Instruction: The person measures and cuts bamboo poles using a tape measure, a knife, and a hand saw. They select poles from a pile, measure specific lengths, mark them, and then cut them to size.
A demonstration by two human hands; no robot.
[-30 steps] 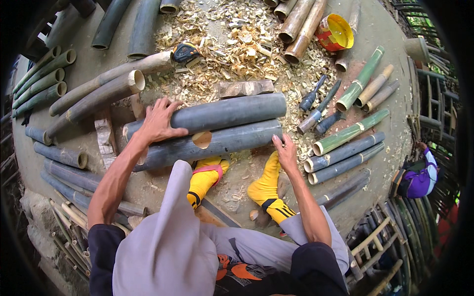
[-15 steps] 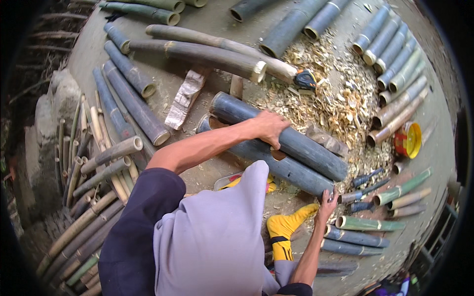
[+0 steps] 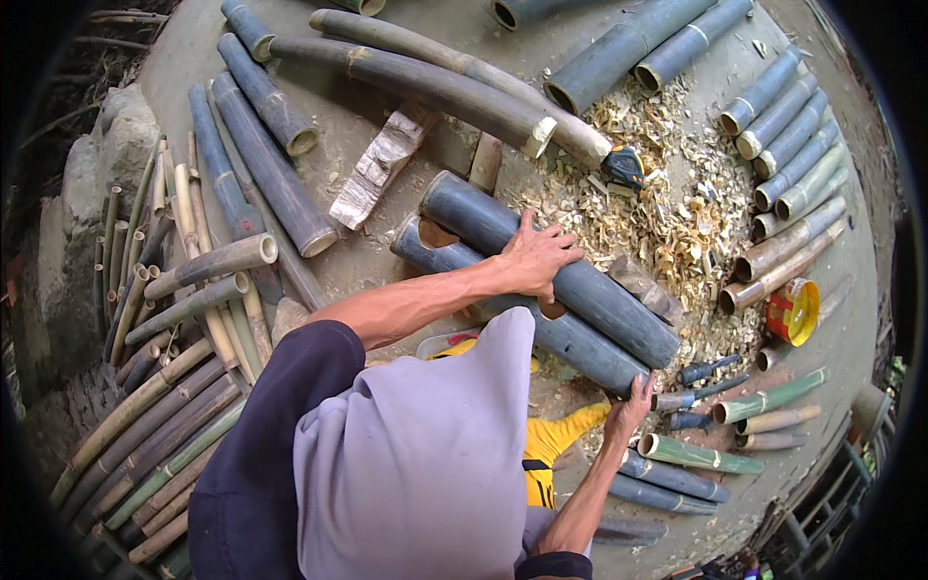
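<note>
Two dark blue-grey bamboo tubes lie side by side in front of me, slanting down to the right. My left hand (image 3: 539,259) grips the far bamboo tube (image 3: 614,307) from above, thumb on the near side and fingers spread over its top. The near bamboo tube (image 3: 585,343) has openings cut in its wall, one near its left end and one below my left thumb. At the right end of this near tube my right hand (image 3: 630,404) holds on, its fingertips close to where both ends meet. My left forearm covers part of the near tube.
Wood chips (image 3: 681,227) cover the ground beyond the tubes, with a tape measure (image 3: 623,166) among them. A wood block (image 3: 384,166) and long bamboo poles (image 3: 445,87) lie farther off. Bamboo pieces flank both sides; a red-yellow tin (image 3: 795,312) stands right. My yellow-covered foot (image 3: 553,440) is close.
The whole view has shifted and turned slightly. The fingers of my left hand are more spread on the far tube. My right hand stays at the tube's right end.
</note>
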